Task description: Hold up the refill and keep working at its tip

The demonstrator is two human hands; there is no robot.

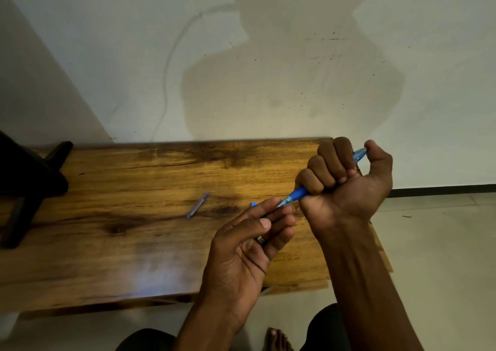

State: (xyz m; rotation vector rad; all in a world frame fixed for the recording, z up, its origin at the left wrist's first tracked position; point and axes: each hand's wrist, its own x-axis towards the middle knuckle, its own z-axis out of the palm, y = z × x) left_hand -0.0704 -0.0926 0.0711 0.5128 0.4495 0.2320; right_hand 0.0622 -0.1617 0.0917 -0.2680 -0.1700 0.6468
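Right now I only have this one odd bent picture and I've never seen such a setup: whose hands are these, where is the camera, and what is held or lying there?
The single picture comes from a wide-angle camera worn on a person's head, looking down at their own bare hands. The right hand grips a blue pen in a fist. The left hand touches the pen's tip with its fingertips; a ring shows on one finger. Below is a wooden table. On it lies a small grey stick-like part; what it is I cannot tell. A dark object stands at the table's left end.
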